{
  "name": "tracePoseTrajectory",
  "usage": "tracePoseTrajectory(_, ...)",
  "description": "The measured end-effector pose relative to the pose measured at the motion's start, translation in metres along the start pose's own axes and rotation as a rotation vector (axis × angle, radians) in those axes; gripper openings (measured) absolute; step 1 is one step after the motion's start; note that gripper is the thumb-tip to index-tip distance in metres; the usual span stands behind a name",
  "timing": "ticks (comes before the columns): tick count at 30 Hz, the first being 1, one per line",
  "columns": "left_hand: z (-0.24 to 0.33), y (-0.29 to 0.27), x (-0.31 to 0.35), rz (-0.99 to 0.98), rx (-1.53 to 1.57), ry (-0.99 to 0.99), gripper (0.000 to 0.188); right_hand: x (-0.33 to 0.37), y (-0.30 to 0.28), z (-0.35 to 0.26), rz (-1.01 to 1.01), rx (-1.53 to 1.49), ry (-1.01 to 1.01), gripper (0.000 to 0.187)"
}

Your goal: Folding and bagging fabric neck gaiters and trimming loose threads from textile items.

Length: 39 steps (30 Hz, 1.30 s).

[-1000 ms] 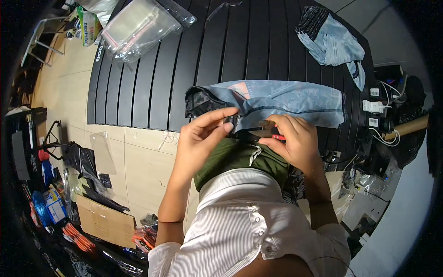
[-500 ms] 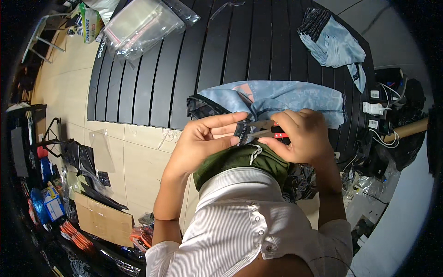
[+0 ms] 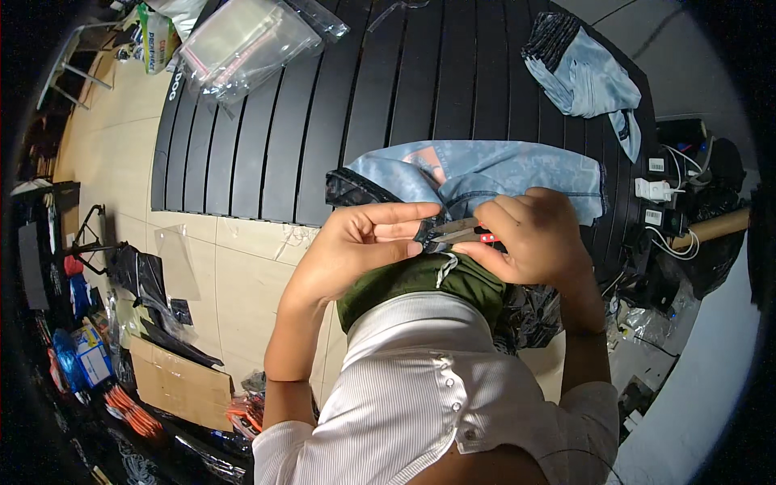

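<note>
My left hand [image 3: 347, 242] pinches a small dark fabric edge [image 3: 425, 234] between thumb and fingers, its index finger stretched along the top. In my right hand [image 3: 533, 238] are small snips [image 3: 454, 231] with metal blades and red handles. The blades point left and lie against the dark edge; whether they cut into it is too small to tell. Behind both hands, a light blue patterned garment [image 3: 525, 166] with a pinkish patch lies along the table's near side. Its black mesh-like end [image 3: 360, 186] is just beyond my left hand. How the pinched edge joins the garment is partly hidden.
The black slatted table [image 3: 323, 121] carries clear plastic bags [image 3: 250, 48] at far left and another crumpled blue garment [image 3: 586, 77] at far right. White plugs and cables [image 3: 659, 190] stand off its right edge. A cardboard piece [image 3: 182, 384] lies on the floor at left.
The dark fabric edge has been turned in my left fingers, so less of its face shows. The snips have shifted slightly, with their blades close at that edge. The garments on the table look unchanged.
</note>
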<state>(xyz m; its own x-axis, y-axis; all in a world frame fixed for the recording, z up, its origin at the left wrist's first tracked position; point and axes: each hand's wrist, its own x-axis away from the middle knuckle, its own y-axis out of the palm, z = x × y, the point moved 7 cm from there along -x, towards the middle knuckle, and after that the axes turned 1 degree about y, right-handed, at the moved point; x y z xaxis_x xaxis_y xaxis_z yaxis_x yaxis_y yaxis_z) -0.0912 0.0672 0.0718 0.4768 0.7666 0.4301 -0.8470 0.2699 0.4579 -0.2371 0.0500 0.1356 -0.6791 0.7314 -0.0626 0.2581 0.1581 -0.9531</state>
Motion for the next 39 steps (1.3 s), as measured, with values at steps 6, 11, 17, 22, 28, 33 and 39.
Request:
tracePoseTrajectory(6,0.001,0.002,-0.001,-0.054,0.004,-0.028,0.040,-0.002,0.000,-0.002,0.014,0.047,-0.071,0.034)
tracePoseTrajectory(11,0.002,0.004,-0.002,-0.045,-0.001,-0.061,0.042,-0.001,-0.001,-0.002,-0.011,0.060,-0.105,0.034)
tracePoseTrajectory(17,-0.001,-0.002,-0.002,-0.033,0.026,-0.025,0.045,0.007,-0.013,0.008,0.101,-0.050,-0.057,0.035)
tracePoseTrajectory(22,0.001,0.000,-0.003,-0.016,0.043,0.014,0.048,0.014,-0.005,0.010,0.099,-0.097,0.049,0.036)
tracePoseTrajectory(28,-0.003,0.004,-0.002,0.003,0.178,0.080,0.050,0.016,0.002,0.000,0.247,-0.120,0.108,0.034)
tracePoseTrajectory(33,0.001,0.011,0.003,-0.013,0.192,0.179,0.052,0.009,0.006,-0.005,0.234,-0.048,0.107,0.033)
tracePoseTrajectory(39,-0.001,0.011,0.004,-0.019,0.175,0.196,0.052,0.006,0.006,-0.007,0.220,0.035,0.072,0.030)
